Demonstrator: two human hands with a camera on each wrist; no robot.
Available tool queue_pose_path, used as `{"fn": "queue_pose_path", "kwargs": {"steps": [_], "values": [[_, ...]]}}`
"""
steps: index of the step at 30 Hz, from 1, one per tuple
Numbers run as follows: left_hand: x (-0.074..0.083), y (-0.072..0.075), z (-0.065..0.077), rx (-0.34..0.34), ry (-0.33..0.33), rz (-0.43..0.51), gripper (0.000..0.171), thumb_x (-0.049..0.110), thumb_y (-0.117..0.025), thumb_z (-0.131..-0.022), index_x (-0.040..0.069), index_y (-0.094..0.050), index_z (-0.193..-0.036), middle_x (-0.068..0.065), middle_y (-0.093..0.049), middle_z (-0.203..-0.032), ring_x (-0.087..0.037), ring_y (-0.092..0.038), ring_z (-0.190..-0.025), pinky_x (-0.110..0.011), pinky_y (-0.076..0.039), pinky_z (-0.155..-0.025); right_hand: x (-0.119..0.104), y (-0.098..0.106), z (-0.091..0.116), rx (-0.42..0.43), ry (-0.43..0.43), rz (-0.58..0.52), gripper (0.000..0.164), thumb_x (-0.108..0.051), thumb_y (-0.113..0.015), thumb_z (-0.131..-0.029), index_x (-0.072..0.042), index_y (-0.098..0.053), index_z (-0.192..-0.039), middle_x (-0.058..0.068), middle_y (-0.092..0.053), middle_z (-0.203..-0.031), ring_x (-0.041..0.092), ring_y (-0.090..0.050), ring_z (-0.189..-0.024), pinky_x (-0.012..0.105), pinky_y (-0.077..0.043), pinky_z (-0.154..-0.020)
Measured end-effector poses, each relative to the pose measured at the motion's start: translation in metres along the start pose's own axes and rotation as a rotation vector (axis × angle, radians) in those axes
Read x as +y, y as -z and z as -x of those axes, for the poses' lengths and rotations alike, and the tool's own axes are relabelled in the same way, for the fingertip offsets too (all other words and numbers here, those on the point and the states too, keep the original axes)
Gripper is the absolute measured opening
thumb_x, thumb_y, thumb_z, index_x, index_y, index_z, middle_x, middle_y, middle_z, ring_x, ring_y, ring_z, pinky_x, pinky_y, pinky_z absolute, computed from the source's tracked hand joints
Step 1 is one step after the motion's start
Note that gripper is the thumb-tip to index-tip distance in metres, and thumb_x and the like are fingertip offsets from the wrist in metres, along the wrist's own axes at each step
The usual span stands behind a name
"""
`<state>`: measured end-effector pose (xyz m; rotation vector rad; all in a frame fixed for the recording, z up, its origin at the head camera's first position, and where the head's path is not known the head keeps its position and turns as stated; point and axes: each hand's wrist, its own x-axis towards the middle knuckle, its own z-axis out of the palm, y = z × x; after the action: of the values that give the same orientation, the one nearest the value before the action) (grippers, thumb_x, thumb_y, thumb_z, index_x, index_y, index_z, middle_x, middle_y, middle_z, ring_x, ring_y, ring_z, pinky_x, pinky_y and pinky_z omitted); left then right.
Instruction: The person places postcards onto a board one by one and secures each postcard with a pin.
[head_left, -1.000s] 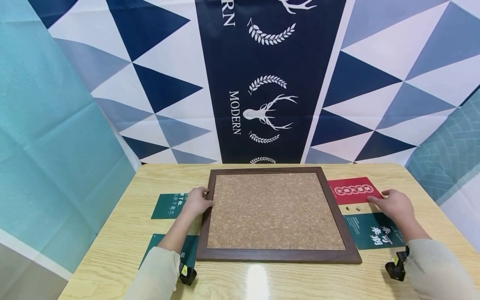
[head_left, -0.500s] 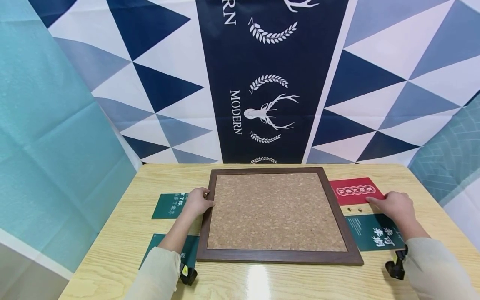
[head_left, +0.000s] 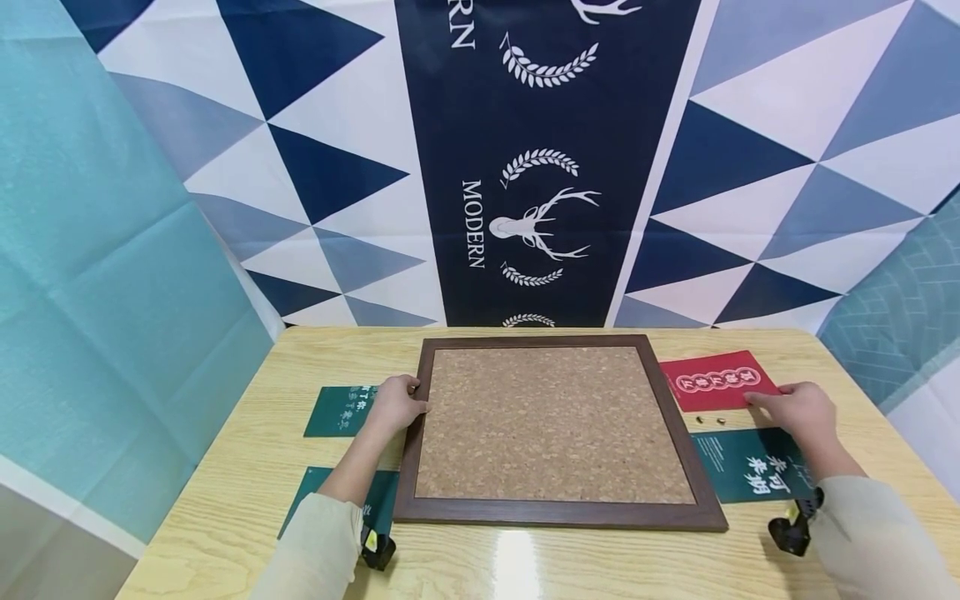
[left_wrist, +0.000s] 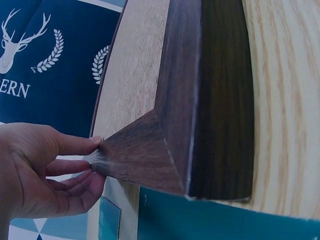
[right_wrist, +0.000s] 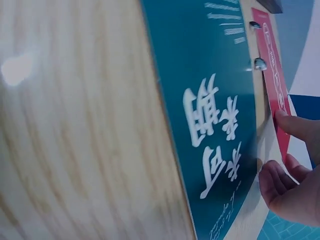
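A cork board [head_left: 555,425] in a dark brown wooden frame lies flat on the table. My left hand [head_left: 397,404] holds the frame's left side, thumb on top and fingers against the outer edge; the left wrist view shows this hand [left_wrist: 55,172] at the frame [left_wrist: 175,100]. On the right, my right hand [head_left: 802,410] pinches the near right corner of a red card [head_left: 712,382] with white lettering. In the right wrist view the thumb lies on the red card [right_wrist: 272,75], with curled fingers beneath its end. Below it lies a green card [head_left: 750,467] with white characters.
Two small metal pins [right_wrist: 260,64] sit between the red and green cards. Left of the board are another green card [head_left: 337,412] and a further green card [head_left: 382,492], partly covered by the left arm. A patterned cloth [head_left: 330,167] hangs behind the table [head_left: 450,558].
My right hand has shifted slightly right, and the held end of the red card has moved right and up in the view. The left hand stays on the frame.
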<state>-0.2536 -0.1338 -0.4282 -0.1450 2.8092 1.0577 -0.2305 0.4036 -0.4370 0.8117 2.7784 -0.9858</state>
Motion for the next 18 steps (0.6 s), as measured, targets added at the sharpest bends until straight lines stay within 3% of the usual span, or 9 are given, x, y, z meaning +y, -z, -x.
{"fn": "queue_pose_path", "kwargs": {"steps": [4, 6, 10, 13, 18], "values": [[0.001, 0.0, 0.0, -0.004, 0.01, 0.001, 0.048, 0.014, -0.064, -0.079, -0.002, -0.049, -0.122, -0.019, -0.053, -0.118, -0.032, -0.051, -0.108, -0.04, -0.047, -0.082, 0.003, 0.003, -0.002, -0.026, -0.072, -0.147, 0.077, -0.048, -0.054, -0.081, 0.013, -0.036, -0.125, 0.032, -0.04, -0.118, 0.035, -0.044, -0.091, 0.027, -0.044, -0.057], [0.001, -0.001, 0.0, -0.008, 0.013, 0.002, 0.048, 0.014, -0.064, -0.079, -0.002, -0.048, -0.123, -0.019, -0.053, -0.119, -0.032, -0.051, -0.109, -0.04, -0.047, -0.083, 0.003, 0.004, -0.003, -0.043, -0.101, -0.223, 0.074, -0.044, -0.053, -0.083, 0.012, -0.034, -0.128, 0.031, -0.041, -0.119, 0.028, -0.05, -0.086, 0.025, -0.047, -0.054], [0.0, -0.001, -0.001, -0.014, 0.013, -0.003, 0.049, 0.014, -0.064, -0.08, -0.001, -0.048, -0.123, -0.019, -0.052, -0.12, -0.032, -0.05, -0.11, -0.04, -0.047, -0.083, 0.002, 0.009, -0.006, -0.098, -0.166, -0.464, 0.072, -0.033, -0.055, -0.084, 0.008, -0.023, -0.135, 0.011, -0.059, -0.084, 0.013, -0.061, -0.067, 0.025, -0.052, -0.058], [0.0, -0.001, -0.001, -0.015, 0.01, -0.011, 0.049, 0.014, -0.063, -0.08, -0.001, -0.048, -0.123, -0.019, -0.052, -0.121, -0.032, -0.05, -0.11, -0.04, -0.047, -0.083, 0.001, 0.012, -0.008, -0.147, -0.217, -0.66, 0.076, -0.025, -0.059, -0.083, 0.001, -0.015, -0.139, -0.008, -0.054, -0.059, 0.01, -0.064, -0.058, 0.027, -0.053, -0.063], [0.001, 0.0, 0.001, -0.01, 0.008, -0.015, 0.049, 0.015, -0.064, -0.08, -0.001, -0.048, -0.124, -0.019, -0.052, -0.121, -0.032, -0.05, -0.111, -0.041, -0.047, -0.083, 0.001, 0.015, -0.011, -0.19, -0.29, -0.83, 0.088, -0.022, -0.065, -0.078, -0.01, -0.006, -0.142, -0.011, -0.051, -0.055, 0.011, -0.064, -0.057, 0.027, -0.053, -0.065]]}}
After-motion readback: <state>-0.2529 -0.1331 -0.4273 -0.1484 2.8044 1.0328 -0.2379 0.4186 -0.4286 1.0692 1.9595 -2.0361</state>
